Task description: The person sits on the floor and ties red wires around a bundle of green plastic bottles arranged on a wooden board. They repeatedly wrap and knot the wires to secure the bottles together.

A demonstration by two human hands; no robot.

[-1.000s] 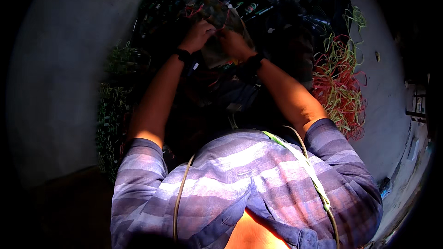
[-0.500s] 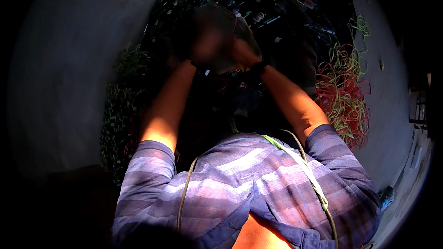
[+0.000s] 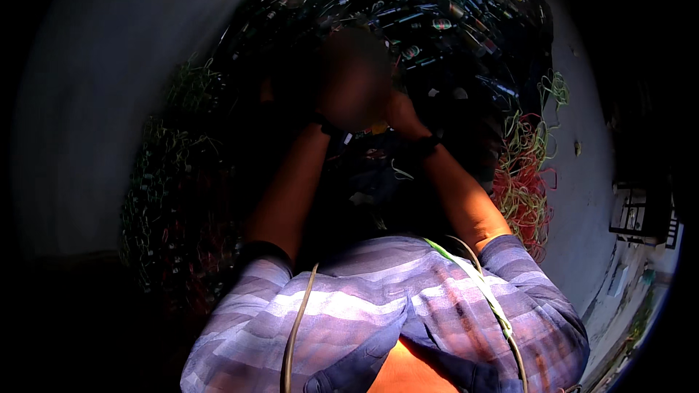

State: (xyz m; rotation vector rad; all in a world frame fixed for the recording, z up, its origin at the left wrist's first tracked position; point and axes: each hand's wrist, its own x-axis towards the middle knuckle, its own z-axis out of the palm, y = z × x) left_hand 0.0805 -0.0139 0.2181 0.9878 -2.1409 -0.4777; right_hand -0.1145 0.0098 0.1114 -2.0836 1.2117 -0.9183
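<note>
Both forearms reach forward to a dark spot in front of my body. My left hand (image 3: 336, 110) is mostly lost in shadow and blur, so its fingers do not show. Close beside it, my right hand (image 3: 400, 111) looks curled inward, its fingertips hidden in the same dark patch. What lies between the hands is too blurred to name; a small yellow-orange piece (image 3: 378, 128) shows just below them. Dark bands circle both wrists. Beyond the hands spreads a heap of dark, glinting bottles (image 3: 466, 47), some with round labels.
Tangled green and red strings (image 3: 523, 182) lie at the right, against a grey surface (image 3: 575, 207). More green strands (image 3: 149, 196) are heaped at the left, beside a grey wall (image 3: 87, 102). A dark rack-like frame (image 3: 635, 215) stands at the far right.
My view has shifted, so hands and bottles sit lower in it. The pale, yellowish sheet-like thing beside my right hand has mostly gone from sight. My left forearm is now in shadow.
</note>
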